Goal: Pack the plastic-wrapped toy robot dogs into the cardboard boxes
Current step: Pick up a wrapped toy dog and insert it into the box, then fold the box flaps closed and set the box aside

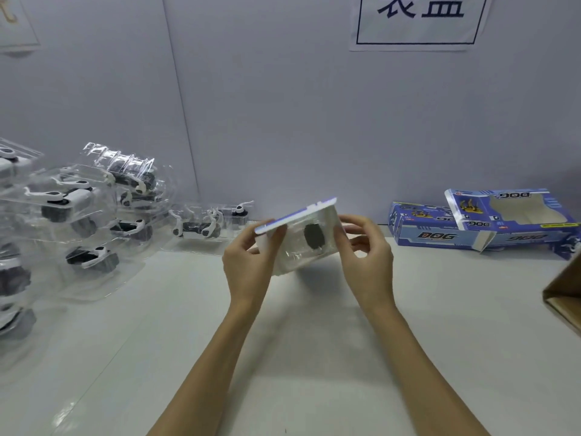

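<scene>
Both hands hold a blue-and-white cardboard box [298, 215] tilted above the white table, its open side facing me. Inside it sits a plastic-wrapped toy robot dog [309, 239], its dark grey part showing through the clear shell. My left hand [248, 262] grips the box's left end, thumb on the upper edge. My right hand [366, 250] grips the right end, fingers curled around the side. A heap of several clear-packed white and grey robot dogs [78, 209] lies at the left, and one more pack [207, 223] rests near the wall.
Two blue "DOG" boxes [490, 223] lie at the back right against the wall. A brown carton corner [566, 297] juts in at the right edge. The white table [195, 341] stretches in front of me. A paper sign [418, 20] hangs on the wall.
</scene>
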`<control>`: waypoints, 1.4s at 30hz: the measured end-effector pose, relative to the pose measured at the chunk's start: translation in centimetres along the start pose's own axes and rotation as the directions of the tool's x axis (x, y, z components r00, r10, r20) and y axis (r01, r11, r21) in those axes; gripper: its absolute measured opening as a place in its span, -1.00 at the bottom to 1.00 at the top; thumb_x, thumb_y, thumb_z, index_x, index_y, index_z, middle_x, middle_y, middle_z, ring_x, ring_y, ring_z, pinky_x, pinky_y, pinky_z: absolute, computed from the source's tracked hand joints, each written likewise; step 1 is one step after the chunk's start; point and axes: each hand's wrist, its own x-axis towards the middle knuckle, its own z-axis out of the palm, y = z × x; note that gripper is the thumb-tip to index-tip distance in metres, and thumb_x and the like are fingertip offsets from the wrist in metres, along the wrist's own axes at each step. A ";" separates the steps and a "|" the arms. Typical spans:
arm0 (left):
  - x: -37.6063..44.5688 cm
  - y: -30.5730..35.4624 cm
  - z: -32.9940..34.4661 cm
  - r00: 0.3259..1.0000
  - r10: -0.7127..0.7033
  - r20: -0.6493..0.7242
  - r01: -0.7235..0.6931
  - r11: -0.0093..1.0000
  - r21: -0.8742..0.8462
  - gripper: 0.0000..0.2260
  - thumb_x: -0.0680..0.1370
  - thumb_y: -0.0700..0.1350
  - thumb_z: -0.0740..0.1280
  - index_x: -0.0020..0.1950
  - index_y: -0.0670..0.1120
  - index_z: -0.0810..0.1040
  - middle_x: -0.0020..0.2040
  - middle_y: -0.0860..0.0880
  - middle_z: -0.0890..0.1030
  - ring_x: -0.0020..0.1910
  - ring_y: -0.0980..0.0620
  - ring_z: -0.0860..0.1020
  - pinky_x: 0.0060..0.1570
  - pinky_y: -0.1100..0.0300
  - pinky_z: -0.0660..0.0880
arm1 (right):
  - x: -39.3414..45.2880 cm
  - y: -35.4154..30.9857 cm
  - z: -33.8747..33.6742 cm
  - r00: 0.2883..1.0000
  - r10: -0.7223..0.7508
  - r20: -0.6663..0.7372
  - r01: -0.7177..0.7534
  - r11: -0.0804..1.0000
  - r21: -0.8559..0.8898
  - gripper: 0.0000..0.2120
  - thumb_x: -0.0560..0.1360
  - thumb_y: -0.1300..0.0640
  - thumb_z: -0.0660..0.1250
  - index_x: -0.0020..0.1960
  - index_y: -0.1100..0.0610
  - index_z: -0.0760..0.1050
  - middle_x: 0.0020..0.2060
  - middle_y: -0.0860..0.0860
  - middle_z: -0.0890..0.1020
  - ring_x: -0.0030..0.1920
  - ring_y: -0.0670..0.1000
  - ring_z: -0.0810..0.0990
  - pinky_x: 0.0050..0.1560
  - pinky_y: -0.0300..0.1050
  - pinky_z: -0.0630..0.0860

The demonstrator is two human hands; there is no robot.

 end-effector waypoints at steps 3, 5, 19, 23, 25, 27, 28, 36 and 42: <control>-0.4 0.8 0.2 0.982 -0.022 0.189 0.050 0.988 -0.146 -0.51 0.44 0.22 0.55 0.28 0.15 0.46 0.09 0.02 0.74 -0.02 0.07 0.70 -0.11 0.31 0.55 | 0.2 -0.7 -0.2 0.994 0.049 -0.100 -0.038 0.993 0.110 -0.94 0.65 0.09 0.38 0.12 0.04 0.56 0.03 -0.11 0.67 0.07 -0.09 0.63 0.06 -0.14 0.55; -0.8 1.1 0.6 0.944 0.080 0.322 -0.036 0.989 -0.140 -0.38 0.42 0.07 0.61 0.32 0.09 0.32 0.20 -0.05 0.69 0.12 -0.03 0.67 0.05 0.12 0.59 | 0.5 -1.0 -0.6 0.990 0.111 -0.089 -0.091 0.976 0.199 -0.85 0.69 -0.04 0.30 0.17 0.02 0.49 -0.05 -0.29 0.63 0.02 -0.19 0.62 -0.02 -0.24 0.55; -0.7 0.7 1.1 0.910 0.119 0.397 -0.112 0.993 -0.042 -0.81 0.67 0.10 0.32 0.25 0.12 0.58 0.35 -0.01 0.53 0.32 -0.07 0.58 0.19 -0.19 0.61 | -0.4 -0.6 -0.4 0.991 0.010 0.136 -0.020 0.998 0.066 -0.67 0.70 -0.16 0.12 0.36 -0.11 0.51 0.28 0.11 0.55 0.17 0.17 0.62 0.23 0.28 0.58; -0.3 1.3 2.2 0.918 0.168 0.359 -0.171 0.985 -0.025 -0.86 0.62 0.18 0.36 -0.03 0.15 0.59 0.30 0.40 0.45 0.47 0.27 0.38 0.20 0.07 0.58 | 0.4 -0.7 -0.8 0.993 0.104 0.064 -0.112 0.984 0.138 -0.70 0.67 -0.17 0.14 0.01 -0.29 0.66 0.27 -0.21 0.60 0.41 0.03 0.53 0.28 0.26 0.57; -0.1 1.2 2.5 0.925 0.119 0.360 -0.091 0.991 -0.095 -0.90 0.61 0.13 0.41 -0.02 0.14 0.62 0.34 0.44 0.42 0.44 0.25 0.43 0.11 -0.04 0.66 | 0.7 -0.5 -0.8 0.990 0.128 0.055 -0.138 0.959 0.248 -0.84 0.62 -0.11 0.27 0.06 -0.22 0.63 0.21 -0.23 0.64 0.35 0.15 0.58 0.26 0.38 0.55; -0.1 1.2 2.4 0.925 0.100 0.366 -0.032 0.981 -0.189 -0.86 0.60 0.04 0.46 0.13 0.10 0.58 0.33 0.26 0.50 0.32 0.11 0.58 -0.02 -0.01 0.69 | 1.2 -0.1 -0.8 0.986 0.158 0.045 -0.164 0.915 0.370 -0.73 0.58 -0.02 0.36 0.27 -0.19 0.53 0.21 -0.07 0.67 0.29 0.27 0.60 0.29 0.44 0.51; -0.2 1.4 2.4 0.923 0.111 0.368 -0.020 0.970 -0.243 -0.75 0.60 -0.03 0.47 0.22 0.09 0.51 0.31 0.16 0.52 0.23 0.03 0.63 -0.08 0.04 0.68 | 1.2 -0.1 -1.0 0.985 0.166 0.050 -0.172 0.901 0.399 -0.64 0.58 0.01 0.36 0.35 -0.23 0.47 0.23 -0.03 0.67 0.30 0.27 0.60 0.32 0.41 0.51; 0.1 0.5 1.3 0.847 0.216 0.485 -0.216 0.975 -0.058 -0.61 0.55 0.09 0.43 0.34 0.02 0.48 0.38 0.03 0.37 0.45 -0.01 0.43 0.19 -0.04 0.63 | 0.4 0.7 -1.5 0.980 0.132 0.149 -0.185 0.879 0.438 -0.46 0.63 -0.28 0.14 0.28 0.16 0.48 0.31 0.03 0.62 0.22 0.07 0.68 0.04 -0.05 0.66; -0.2 0.5 2.0 0.883 0.165 0.441 -0.143 0.986 -0.081 -0.72 0.68 0.06 0.22 0.33 -0.03 0.47 0.39 -0.01 0.38 0.41 -0.15 0.49 0.12 -0.14 0.64 | -0.1 0.8 -0.9 0.988 0.004 0.157 -0.043 0.968 0.247 -0.71 0.65 -0.08 0.19 0.27 0.06 0.39 0.01 -0.28 0.65 -0.05 -0.19 0.69 -0.28 -0.28 0.61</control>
